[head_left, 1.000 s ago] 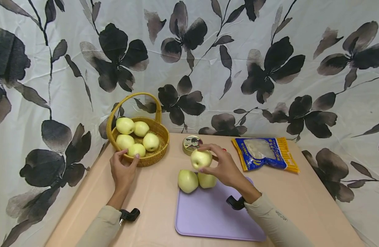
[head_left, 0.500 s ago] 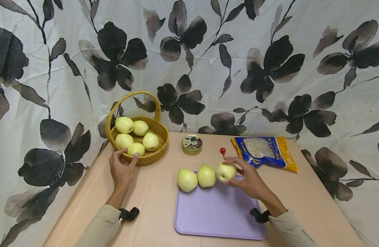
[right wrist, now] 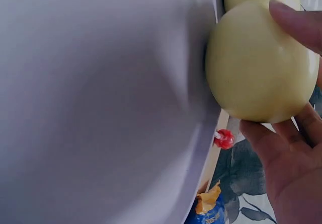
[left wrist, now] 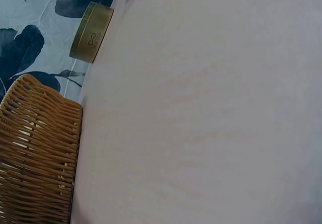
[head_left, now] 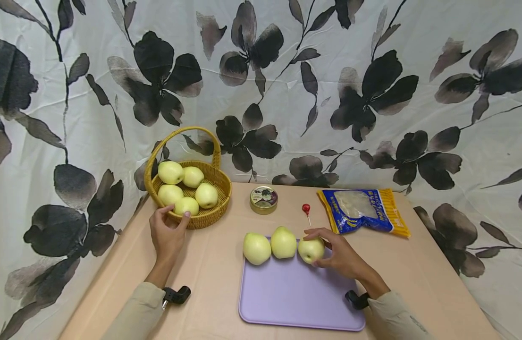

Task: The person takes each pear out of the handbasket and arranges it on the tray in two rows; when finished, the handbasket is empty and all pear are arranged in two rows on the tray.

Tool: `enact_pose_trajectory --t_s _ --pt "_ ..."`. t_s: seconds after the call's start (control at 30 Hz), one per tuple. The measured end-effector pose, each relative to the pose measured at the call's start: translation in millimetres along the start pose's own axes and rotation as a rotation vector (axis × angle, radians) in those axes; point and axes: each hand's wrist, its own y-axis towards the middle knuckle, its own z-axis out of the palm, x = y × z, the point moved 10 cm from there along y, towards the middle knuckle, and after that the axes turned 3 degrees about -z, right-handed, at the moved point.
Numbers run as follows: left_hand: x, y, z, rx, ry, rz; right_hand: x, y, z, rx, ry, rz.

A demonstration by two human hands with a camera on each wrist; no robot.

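Observation:
Three pale green apples stand in a row along the far edge of the lilac tray [head_left: 301,302]. My right hand [head_left: 343,257] has its thumb and fingers around the rightmost apple [head_left: 310,250]; in the right wrist view, thumb and fingertips touch opposite sides of this apple [right wrist: 261,65]. To its left are the middle apple [head_left: 283,242] and the left apple [head_left: 256,249]. With thumb and fingers, my left hand [head_left: 168,236] grips the near rim of a wicker basket [head_left: 214,215] that holds several apples. The left wrist view shows the basket's side [left wrist: 37,153], but not the hand.
Behind the tray stands a round tin [head_left: 263,200]. A red lollipop [head_left: 306,208] lies between it and a blue and yellow packet [head_left: 363,211] at the back right. A floral cloth [head_left: 295,108] hangs behind the table [head_left: 201,283].
My right hand has carried its apple rightward and down from above the other two, ending beside them at the tray's far edge. The left hand keeps its place on the basket.

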Motion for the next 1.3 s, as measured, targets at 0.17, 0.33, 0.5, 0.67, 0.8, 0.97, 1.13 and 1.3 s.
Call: enact_pose_trajectory --t_s 0.17,0.33,0.5,0.67,0.8,0.97,1.13,1.3 --pt "-0.9 -0.2 0.2 0.0 -0.007 -0.001 -0.3 3.8 2.9 0.028 0.004 -0.015" --pt "-0.7 -0.2 -0.3 0.002 -0.001 -0.004 -1.1 5.2 3.8 0.052 0.027 -0.019" --pt "-0.4 -0.4 -2.0 0.001 0.015 -0.008 -3.4 5.3 2.9 0.054 0.028 0.0" --pt "-0.1 0.7 -1.9 0.006 0.002 -0.013 -2.0 6.9 2.7 0.061 0.026 0.016" --pt "0.7 1.0 -0.7 0.009 0.003 -0.009 2.3 8.5 3.2 0.071 0.007 0.019" --pt "-0.8 -0.1 0.5 0.016 -0.004 0.0 15.2 14.5 1.8 0.069 0.004 0.0" --pt "-1.3 -0.7 0.1 0.018 -0.008 0.001 40.3 31.9 -1.5 0.033 -0.05 -0.058" --pt "-1.8 -0.8 0.3 0.016 -0.001 -0.001 71.6 58.0 -2.1 -0.014 -0.104 -0.129"
